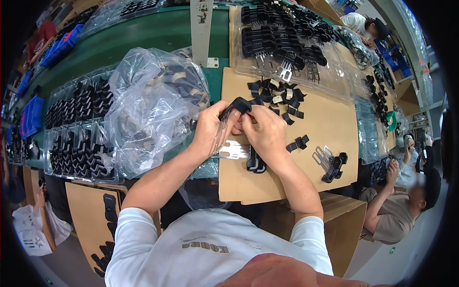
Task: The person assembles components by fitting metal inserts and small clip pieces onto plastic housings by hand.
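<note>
Above the cardboard sheet [296,179], my left hand [206,128] grips a black plastic part with a slotted metal plate [239,105]. The plate runs down along my palm. My right hand [266,133] is closed at the black end of that part, fingertips pinched there; whether a small piece sits between them is hidden. Under my wrists lies another slotted metal plate [233,150], beside a black curved part [256,165]. Just beyond my hands is a loose pile of small black curved pieces [299,95], some with tan faces. Nearer, a small black piece [302,142] lies alone.
Black parts with metal plates [332,165] lie at right. Beyond, a clear tray [334,86] holds many more. A clear plastic bag [143,115] of pieces and trays of black parts [79,148] stand left. A white post [201,36] rises ahead. Other people sit around.
</note>
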`<state>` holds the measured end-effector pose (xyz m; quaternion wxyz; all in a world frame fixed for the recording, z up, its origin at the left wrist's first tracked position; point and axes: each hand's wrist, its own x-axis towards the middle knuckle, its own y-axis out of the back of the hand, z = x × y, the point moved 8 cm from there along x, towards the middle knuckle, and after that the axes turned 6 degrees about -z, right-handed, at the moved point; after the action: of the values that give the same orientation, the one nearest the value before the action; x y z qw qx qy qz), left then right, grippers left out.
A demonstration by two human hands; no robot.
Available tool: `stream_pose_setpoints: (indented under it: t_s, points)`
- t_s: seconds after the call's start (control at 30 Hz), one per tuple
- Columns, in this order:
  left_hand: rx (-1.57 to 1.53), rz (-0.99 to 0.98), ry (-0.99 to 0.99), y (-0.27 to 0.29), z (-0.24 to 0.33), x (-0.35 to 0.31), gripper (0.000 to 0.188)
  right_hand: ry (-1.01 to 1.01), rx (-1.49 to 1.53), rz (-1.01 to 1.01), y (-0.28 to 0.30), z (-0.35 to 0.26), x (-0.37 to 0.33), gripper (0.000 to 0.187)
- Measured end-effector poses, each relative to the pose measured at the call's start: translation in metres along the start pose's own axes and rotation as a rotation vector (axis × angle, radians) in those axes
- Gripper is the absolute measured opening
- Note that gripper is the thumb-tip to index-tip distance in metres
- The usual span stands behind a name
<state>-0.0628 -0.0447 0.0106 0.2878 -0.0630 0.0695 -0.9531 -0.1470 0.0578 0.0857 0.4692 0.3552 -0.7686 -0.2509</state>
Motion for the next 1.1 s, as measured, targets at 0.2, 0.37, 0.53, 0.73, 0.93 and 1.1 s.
stream_pose_setpoints:
  t_s: [0.2, 0.37, 0.53, 0.73, 0.93, 1.1]
  points:
    - [0.046, -0.011, -0.012, -0.002, 0.005, -0.001, 0.014, -0.017, -0.095, -0.041, -0.003, 0.002, -0.002, 0.007]
    - [-0.073, -0.031, 0.025, 0.0, -0.002, 0.002, 0.013, -0.057, 0.051, -0.015, -0.001, 0.008, -0.001, 0.006]
    - [-0.136, -0.027, 0.033, -0.002, -0.002, 0.002, 0.012, -0.101, 0.2, -0.042, 0.001, 0.014, 0.0, 0.006]
    - [-0.123, -0.041, 0.032, -0.001, -0.006, 0.002, 0.013, -0.076, 0.144, -0.065, -0.001, 0.013, 0.0, 0.006]
    - [-0.092, -0.04, 0.035, -0.002, -0.004, 0.002, 0.015, 0.014, -0.045, -0.063, 0.0, 0.001, 0.001, 0.006]
    - [-0.024, -0.057, 0.072, -0.003, -0.008, 0.001, 0.016, 0.053, -0.15, -0.061, -0.004, 0.001, -0.002, 0.005]
